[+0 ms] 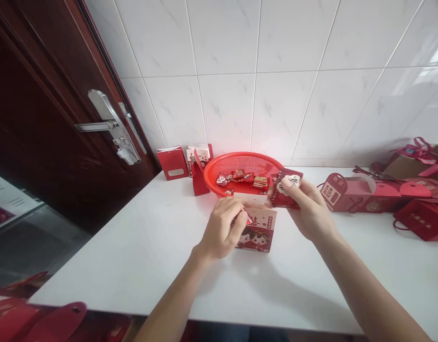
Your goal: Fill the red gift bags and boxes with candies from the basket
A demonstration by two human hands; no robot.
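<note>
Going left to right, there's a dark wood door with a steel lever handle beside the white tabletop. At the back, a glossy red paper box and a cream-and-red printed box stand against the tiles, next to a round red plastic basket that has a small heap of shiny wrapped sweets left in it. The left hand has a tight grip, pinching a thin red strip at the top of a cream paper box with a cartoon couple print, which sits on the tabletop just in front of the basket. Can't tell what's inside it. The right hand pinches a dark red card with white print just above. Further right, pink-red paper boxes lie on their sides, with a dark red paper bag beside them, none filled as far as I can see.
</note>
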